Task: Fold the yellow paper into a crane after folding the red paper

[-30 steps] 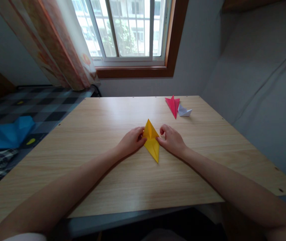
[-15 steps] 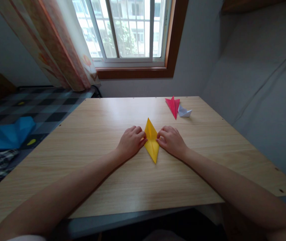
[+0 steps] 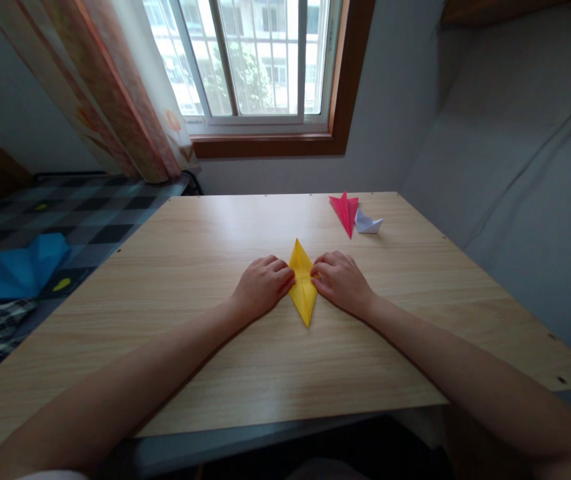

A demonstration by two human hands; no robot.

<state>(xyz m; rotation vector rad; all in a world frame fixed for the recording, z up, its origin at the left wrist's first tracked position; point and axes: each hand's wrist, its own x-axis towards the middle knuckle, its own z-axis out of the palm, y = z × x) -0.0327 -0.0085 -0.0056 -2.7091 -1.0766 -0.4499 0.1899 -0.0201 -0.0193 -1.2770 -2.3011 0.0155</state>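
A yellow folded paper piece (image 3: 303,288), shaped like a long diamond, lies flat on the wooden table (image 3: 215,333) near its middle. My left hand (image 3: 263,285) presses on its left edge with curled fingers. My right hand (image 3: 341,281) presses on its right edge the same way. The two hands nearly meet over the middle of the paper, so only its far tip and near tip show.
A red folded paper (image 3: 345,211) and a small white folded paper (image 3: 367,223) lie at the table's far right. Left of the table is a bed with a checked cover (image 3: 65,220) and a blue folded paper (image 3: 23,265). A window and curtain are behind.
Both hands have closed in over the yellow paper and pressed it flatter on the table. The paper looks narrower now.
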